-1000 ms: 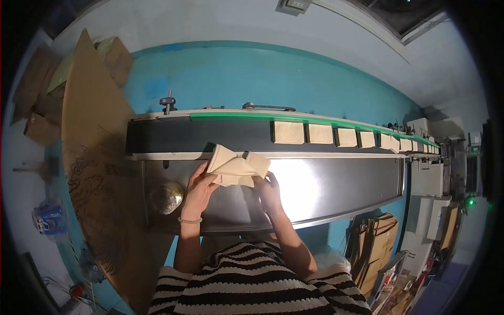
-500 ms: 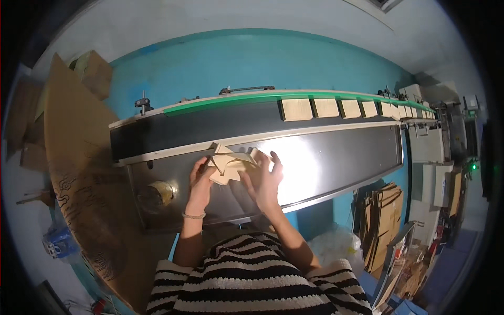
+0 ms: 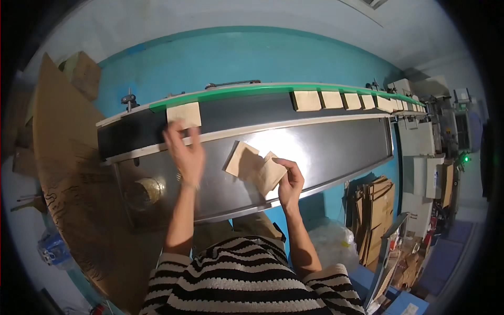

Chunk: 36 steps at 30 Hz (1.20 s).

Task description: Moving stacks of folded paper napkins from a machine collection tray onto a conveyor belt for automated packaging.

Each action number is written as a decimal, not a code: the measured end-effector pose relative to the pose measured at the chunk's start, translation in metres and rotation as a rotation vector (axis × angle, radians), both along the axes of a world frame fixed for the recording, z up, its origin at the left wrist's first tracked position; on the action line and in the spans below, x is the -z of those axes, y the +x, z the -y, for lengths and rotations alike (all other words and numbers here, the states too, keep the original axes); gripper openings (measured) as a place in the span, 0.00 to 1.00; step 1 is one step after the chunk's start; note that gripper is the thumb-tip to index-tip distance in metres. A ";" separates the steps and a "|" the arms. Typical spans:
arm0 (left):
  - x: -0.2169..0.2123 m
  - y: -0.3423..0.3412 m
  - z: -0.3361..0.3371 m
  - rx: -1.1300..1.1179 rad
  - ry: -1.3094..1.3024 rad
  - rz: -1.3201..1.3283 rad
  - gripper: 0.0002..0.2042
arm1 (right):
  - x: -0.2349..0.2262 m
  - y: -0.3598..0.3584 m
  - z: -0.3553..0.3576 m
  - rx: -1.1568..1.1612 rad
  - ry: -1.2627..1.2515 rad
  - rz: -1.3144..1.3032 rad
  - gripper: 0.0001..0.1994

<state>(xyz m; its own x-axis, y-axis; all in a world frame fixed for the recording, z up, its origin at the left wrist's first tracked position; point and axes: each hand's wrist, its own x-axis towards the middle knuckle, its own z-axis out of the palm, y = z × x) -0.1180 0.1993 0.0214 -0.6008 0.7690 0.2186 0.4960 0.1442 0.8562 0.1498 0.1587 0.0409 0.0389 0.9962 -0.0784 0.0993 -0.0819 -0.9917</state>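
Note:
On the left part of the dark belt lies a flat tan square paper packet. My left hand is at its near edge, blurred by motion, fingers apart with nothing visible held; whether it touches the packet I cannot tell. Farther right, my right hand pinches another tan square packet between thumb and fingers, tilted above the steel worktop. A similar tan packet is just left of it, partly overlapped; I cannot tell whether the two are joined.
Several tan packets line the belt to the right, along a green strip. A roll of tape sits at the worktop's left end. A large cardboard sheet stands at left; folded cardboard leans at lower right.
Both hands were together around a cluster of tan pieces; they have now parted. A packet now lies on the belt's left part, by my left hand. The packets on the right appear shifted rightward along the belt.

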 end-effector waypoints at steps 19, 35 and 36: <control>0.029 0.119 0.061 0.041 -0.155 0.470 0.23 | 0.032 -0.020 -0.087 -0.489 0.246 0.561 0.20; 0.014 0.169 0.123 -0.177 -0.010 0.288 0.18 | 0.054 0.110 -0.214 -0.006 0.588 0.921 0.16; 0.007 0.168 0.138 -0.218 -0.066 0.262 0.17 | 0.044 0.097 -0.195 -0.135 0.396 1.013 0.15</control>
